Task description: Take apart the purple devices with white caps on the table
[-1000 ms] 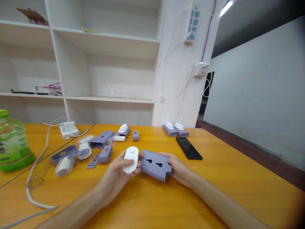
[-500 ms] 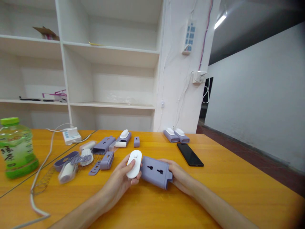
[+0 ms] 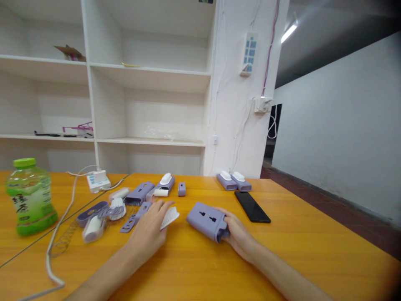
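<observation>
My right hand (image 3: 237, 233) grips the near end of a purple housing (image 3: 203, 216) with two slots on top; it is tilted just above the orange table (image 3: 300, 251). My left hand (image 3: 149, 229) lies palm down over a white oval cap (image 3: 171, 217), whose ribbed edge sticks out past my fingers. The cap is low by the table, apart from the housing and to its left. Loose purple and white parts (image 3: 138, 194) lie just beyond my left hand.
A green bottle (image 3: 29, 196) stands at the far left. A white power strip (image 3: 98, 182) and its cable (image 3: 59, 225) run along the left side. A black phone (image 3: 252, 207) and two assembled purple units (image 3: 233, 181) lie behind my right hand. White shelves (image 3: 150, 79) stand behind.
My left hand has pulled the white cap away from the housing's end and turned palm down towards the table. My right hand still holds the housing. The view has tilted and shifted.
</observation>
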